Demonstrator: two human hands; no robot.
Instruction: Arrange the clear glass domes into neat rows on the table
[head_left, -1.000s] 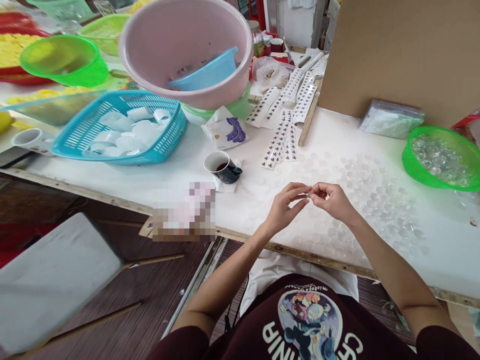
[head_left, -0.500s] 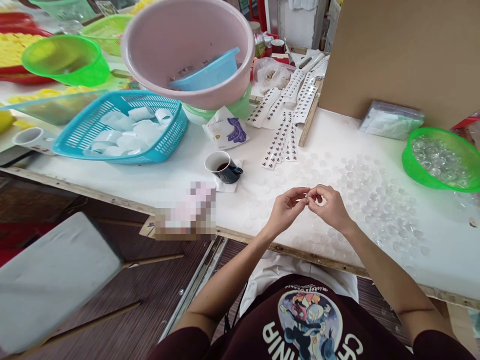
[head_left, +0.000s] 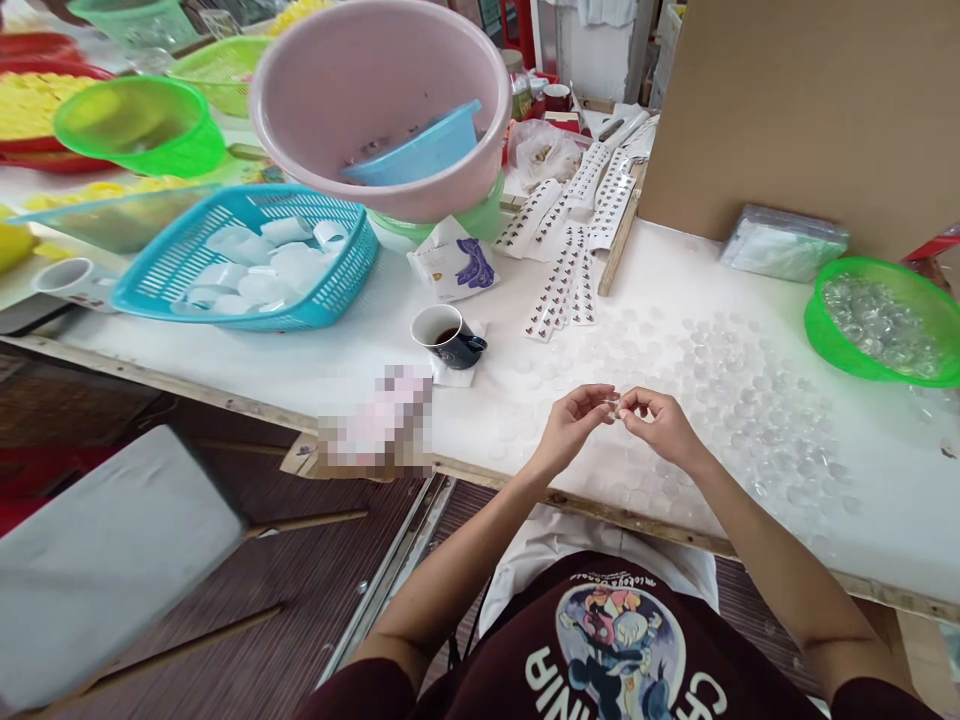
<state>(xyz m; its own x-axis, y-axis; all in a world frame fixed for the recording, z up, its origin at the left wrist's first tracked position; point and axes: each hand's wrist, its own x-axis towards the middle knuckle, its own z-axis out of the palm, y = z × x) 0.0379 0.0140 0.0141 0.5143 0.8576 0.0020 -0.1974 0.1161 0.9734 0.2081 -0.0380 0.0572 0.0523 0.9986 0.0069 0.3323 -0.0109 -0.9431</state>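
Note:
My left hand [head_left: 568,428] and my right hand [head_left: 664,428] meet fingertip to fingertip just above the front part of the white table. Pinched between both sets of fingertips is a small clear piece [head_left: 614,406], partly hidden and too small to make out fully. Around and beyond the hands, many thin round clear plastic pieces [head_left: 739,375] lie scattered, thickest to the right. Farther back lie white strips of small dark stickers [head_left: 561,290], apart from both hands.
A mug of dark drink [head_left: 459,350] stands left of the hands, near a blurred-out pink object [head_left: 382,410]. A blue basket [head_left: 330,300] holds white curled pieces. Behind it sits a large pink basin [head_left: 300,110]. At right, a green bowl [head_left: 825,335] contains clear pieces.
Both hands have dropped slightly, and the right fingers have shifted around the small piece. The pinch stays together. The camera view has tilted a little.

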